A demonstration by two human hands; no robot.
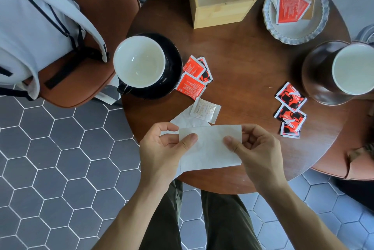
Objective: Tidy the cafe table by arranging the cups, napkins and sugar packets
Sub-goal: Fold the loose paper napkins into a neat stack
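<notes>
Round wooden table point(242, 63) below, left hand point(162, 148) and right hand point(257, 148) each pinching 1 white napkin point(210, 148) edge

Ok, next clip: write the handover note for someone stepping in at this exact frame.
Hands: left hand and right hand both pinch the white napkin above the table's near edge.
Things: a second napkin and a pale packet lie just beyond it; red sugar packets sit loose by the black cup and by the brown cup.
Done: a few packets lie in the white dish.
Left: napkins into the wooden box, loose packets gathered.
</notes>
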